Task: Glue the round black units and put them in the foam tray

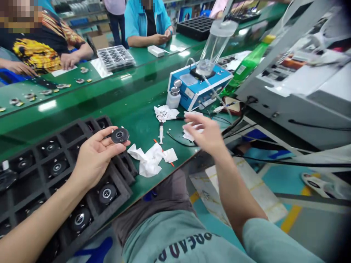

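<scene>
Holding point: a round black plastic disc with a silver-ringed centre [120, 135] is pinched by its rim between the thumb and fingertips of the left hand [94, 157] (being round, it offers no long axis), with its face turned up toward the head camera.

Disc from hand: the disc is held at the finger end of the upturned palm, forward and to the right of it, over the far edge of the tray.

Nearer hand: the left hand is much the nearer. The right hand [205, 133] is kept well apart to the right, raised above the bench with its fingers spread and nothing seen in it (slightly blurred, though plainly open).

Tray below: a black foam tray with square cells [124, 193] is laid under the left forearm, and similar black discs are seated in several cells.

Bench between the hands: a clear plastic syringe [161, 133] and a crumpled white tissue [149, 159] are left on the green bench top [137, 124].

Farther on: a small white bottle with a metal pump top [174, 95] is stood beside a blue-and-white benchtop unit with a clear cylinder [200, 89].

Across the bench: a co-worker's hand [70, 60] is seen near a clear tray of dark parts [115, 57].
</scene>
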Action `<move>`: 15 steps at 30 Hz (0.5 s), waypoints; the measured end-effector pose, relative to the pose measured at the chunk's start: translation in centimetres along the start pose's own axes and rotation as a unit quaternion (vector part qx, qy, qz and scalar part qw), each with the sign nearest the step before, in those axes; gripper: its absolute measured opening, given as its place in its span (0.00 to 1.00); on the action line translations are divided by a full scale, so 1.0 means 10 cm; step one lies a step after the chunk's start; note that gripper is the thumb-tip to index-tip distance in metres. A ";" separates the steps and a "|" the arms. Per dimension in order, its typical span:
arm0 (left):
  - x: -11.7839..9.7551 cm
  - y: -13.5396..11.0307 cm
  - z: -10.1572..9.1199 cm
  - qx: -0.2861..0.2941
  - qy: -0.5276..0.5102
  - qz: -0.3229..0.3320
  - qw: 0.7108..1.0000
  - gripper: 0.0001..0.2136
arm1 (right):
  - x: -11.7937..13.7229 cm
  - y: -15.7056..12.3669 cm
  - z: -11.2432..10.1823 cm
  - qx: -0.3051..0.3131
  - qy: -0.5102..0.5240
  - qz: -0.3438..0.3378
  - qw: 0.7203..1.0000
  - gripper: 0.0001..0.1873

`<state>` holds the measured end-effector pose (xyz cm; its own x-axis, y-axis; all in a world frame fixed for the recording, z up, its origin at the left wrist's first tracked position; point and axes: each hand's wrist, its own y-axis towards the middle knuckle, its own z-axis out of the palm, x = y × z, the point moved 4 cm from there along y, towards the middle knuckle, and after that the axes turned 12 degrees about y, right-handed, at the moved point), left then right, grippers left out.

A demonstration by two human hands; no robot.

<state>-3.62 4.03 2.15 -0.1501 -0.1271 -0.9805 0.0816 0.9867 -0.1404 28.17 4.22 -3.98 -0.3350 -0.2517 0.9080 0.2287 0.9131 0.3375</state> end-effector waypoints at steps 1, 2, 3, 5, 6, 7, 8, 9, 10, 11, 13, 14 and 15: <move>0.00 0.01 0.00 -0.006 -0.003 -0.002 1.000 0.24 | -0.18 0.00 -0.25 -0.058 -0.049 0.029 0.997 0.21; 0.00 0.01 -0.01 -0.011 -0.005 -0.005 1.000 0.24 | -0.33 0.00 -0.47 -0.105 -0.097 0.053 0.988 0.21; 0.00 0.01 -0.02 -0.014 -0.006 -0.010 1.000 0.24 | -0.47 0.00 -0.64 -0.133 -0.141 0.077 0.978 0.20; 0.00 0.02 -0.03 -0.017 -0.008 -0.021 1.000 0.23 | -0.68 -0.01 -0.84 -0.129 -0.202 0.123 0.963 0.19; 0.00 0.02 -0.03 -0.018 -0.008 -0.026 0.999 0.22 | -0.75 0.00 -0.88 -0.116 -0.216 0.136 0.960 0.19; 0.00 0.02 -0.03 -0.018 -0.007 -0.029 0.999 0.22 | -0.80 0.01 -0.88 -0.101 -0.222 0.145 0.959 0.19; 0.00 0.02 -0.03 -0.019 -0.006 -0.030 0.999 0.22 | -0.83 0.03 -0.86 -0.088 -0.225 0.150 0.959 0.19; 0.00 0.02 -0.03 -0.020 -0.005 -0.029 0.999 0.22 | -0.85 0.06 -0.83 -0.079 -0.228 0.152 0.959 0.19; 0.01 0.02 -0.03 -0.020 -0.003 -0.028 0.999 0.22 | -0.86 0.10 -0.80 -0.072 -0.234 0.156 0.957 0.19; 0.01 0.02 -0.04 -0.019 -0.003 -0.026 0.999 0.22 | -0.88 0.14 -0.77 -0.066 -0.240 0.162 0.955 0.18; 0.02 0.01 -0.04 -0.013 -0.008 -0.024 1.000 0.22 | -0.90 0.23 -0.74 -0.054 -0.247 0.179 0.951 0.16; 0.03 0.01 -0.05 -0.009 -0.011 -0.023 1.000 0.23 | -0.91 0.27 -0.74 -0.046 -0.247 0.188 0.950 0.15; 0.03 0.01 -0.05 -0.004 -0.016 -0.022 1.000 0.23 | -0.91 0.30 -0.74 -0.036 -0.243 0.196 0.949 0.14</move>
<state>-4.17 4.10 1.89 -0.1223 -0.1727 -0.9774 0.0668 0.9811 -0.1817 38.65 6.88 -9.42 -0.5898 0.2975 0.7507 0.4787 0.8775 0.0285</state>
